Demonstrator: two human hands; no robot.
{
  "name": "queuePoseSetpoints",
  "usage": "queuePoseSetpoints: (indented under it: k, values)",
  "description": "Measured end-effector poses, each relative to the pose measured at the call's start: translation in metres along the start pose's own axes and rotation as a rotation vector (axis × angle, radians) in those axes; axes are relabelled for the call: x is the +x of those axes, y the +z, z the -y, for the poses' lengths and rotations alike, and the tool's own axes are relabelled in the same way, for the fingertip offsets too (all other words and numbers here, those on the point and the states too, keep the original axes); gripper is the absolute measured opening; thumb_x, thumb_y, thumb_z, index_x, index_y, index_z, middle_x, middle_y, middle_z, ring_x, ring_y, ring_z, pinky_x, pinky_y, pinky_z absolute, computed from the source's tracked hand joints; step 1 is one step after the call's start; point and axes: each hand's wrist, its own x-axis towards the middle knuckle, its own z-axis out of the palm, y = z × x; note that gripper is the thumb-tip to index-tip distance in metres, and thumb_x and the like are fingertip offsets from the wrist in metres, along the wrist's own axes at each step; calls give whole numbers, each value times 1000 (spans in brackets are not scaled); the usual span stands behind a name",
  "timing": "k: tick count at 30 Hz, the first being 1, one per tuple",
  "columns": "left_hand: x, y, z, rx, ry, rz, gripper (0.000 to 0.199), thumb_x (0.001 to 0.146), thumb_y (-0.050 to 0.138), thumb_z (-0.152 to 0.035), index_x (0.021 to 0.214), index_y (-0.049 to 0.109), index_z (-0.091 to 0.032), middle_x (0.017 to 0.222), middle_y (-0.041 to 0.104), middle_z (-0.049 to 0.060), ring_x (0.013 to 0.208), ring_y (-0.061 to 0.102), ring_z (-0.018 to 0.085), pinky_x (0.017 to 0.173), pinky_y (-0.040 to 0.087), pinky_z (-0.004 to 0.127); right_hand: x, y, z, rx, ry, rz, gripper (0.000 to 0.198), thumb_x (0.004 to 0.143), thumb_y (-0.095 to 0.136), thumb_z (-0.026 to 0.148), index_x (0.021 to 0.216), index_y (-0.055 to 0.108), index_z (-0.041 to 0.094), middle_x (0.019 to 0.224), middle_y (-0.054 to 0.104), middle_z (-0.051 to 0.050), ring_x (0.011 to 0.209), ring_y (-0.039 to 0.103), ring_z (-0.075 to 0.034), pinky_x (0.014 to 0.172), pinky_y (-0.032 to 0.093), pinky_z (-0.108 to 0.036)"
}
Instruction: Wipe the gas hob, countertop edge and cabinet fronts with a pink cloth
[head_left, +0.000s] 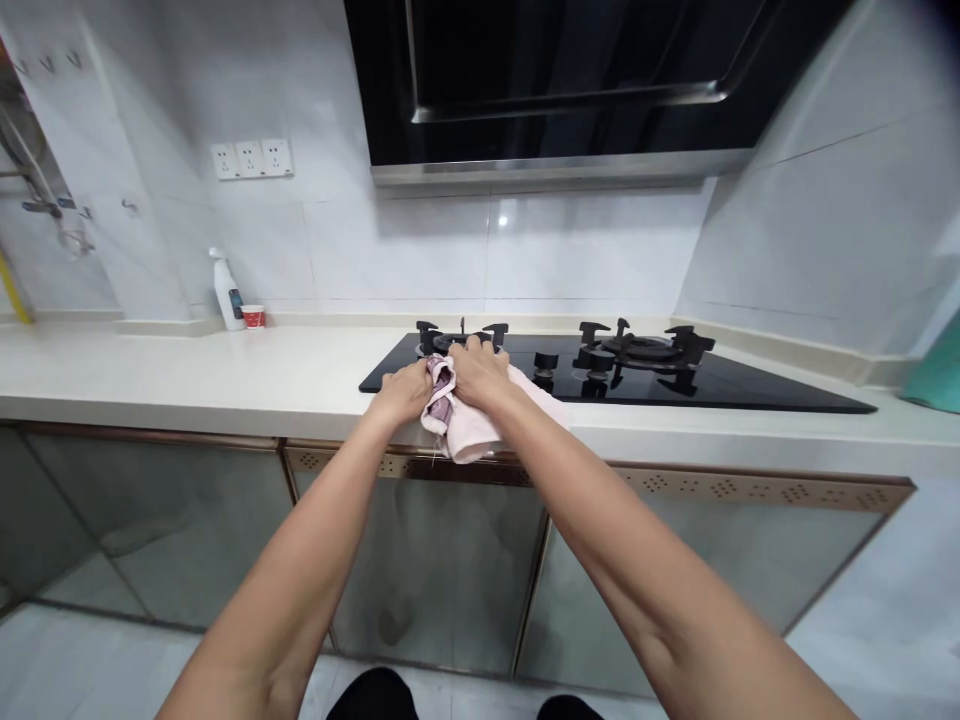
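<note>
A pale pink cloth (471,432) with a purple patterned side is bunched at the front left of the black glass gas hob (750,393). Part of it drapes over the counter's front edge. My right hand (478,372) presses down on the cloth with its fingers curled into it, close to the left burner (450,341). At the cloth's left side, my left hand (407,388) has its fingers closed on the bunched edge; its fingertips are partly hidden.
To the right are two control knobs (546,362) and the right burner (643,348). A white spray bottle (227,290) and a small red cup (253,317) stand against the wall. Overhead hangs a black range hood (555,130). A green object (937,370) shows at the far right.
</note>
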Motion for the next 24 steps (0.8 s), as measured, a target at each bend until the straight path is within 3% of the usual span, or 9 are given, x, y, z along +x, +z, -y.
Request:
queuePoseSetpoints:
  k: [4,8,11,13,16,18,21,24]
  values:
    - [-2,-3,-3,-62,-18,-31,50,103,14,-41,143,39,-25,134,65,13,127,59,32,103,43,52,2,-9,-8,133,30,88,47,97,39,49,129,57,20,135,53,-21,122,50,-38,98,39,-58]
    - [-3,-4,-5,-42,-11,-13,52,102,20,-47,145,39,-25,140,61,15,128,57,34,103,43,52,-3,-30,-32,292,-89,187,52,98,37,56,137,55,26,138,57,-12,117,57,-26,98,46,-42]
    - [-2,-1,-4,-33,-9,-5,51,100,26,-51,139,47,-25,139,61,14,128,56,33,104,41,54,-18,-42,-62,375,-134,72,60,94,43,60,145,49,27,148,49,-12,129,51,-27,105,43,-42]
    - [0,2,-2,-43,-27,-18,49,100,26,-50,136,50,-26,138,62,11,129,55,32,105,40,55,-33,-46,-85,307,-160,-15,57,93,45,59,137,58,26,144,53,-12,130,50,-30,108,40,-47]
    - [3,5,0,-57,-38,-27,44,98,32,-46,132,53,-29,138,62,8,129,56,31,105,41,54,-57,-45,-123,189,-203,-8,48,93,40,57,114,71,25,123,67,-9,116,60,-30,103,45,-47]
    - [4,6,1,-73,-40,-33,42,97,36,-45,132,54,-29,138,62,8,129,56,31,105,41,53,-71,-40,-147,129,-154,3,49,93,37,55,104,74,24,114,70,-9,107,63,-30,97,48,-45]
    - [4,6,0,-104,-42,-48,41,96,39,-43,131,56,-28,137,63,9,128,56,33,104,42,53,-82,-29,-176,102,-70,6,51,90,38,55,104,75,22,116,70,-10,109,64,-30,97,49,-45]
    - [3,5,0,-137,-51,-71,39,97,39,-39,129,58,-27,133,66,9,125,58,33,104,43,53,-81,-19,-190,128,-110,54,53,89,39,57,113,73,23,122,69,-9,120,59,-30,105,46,-45]
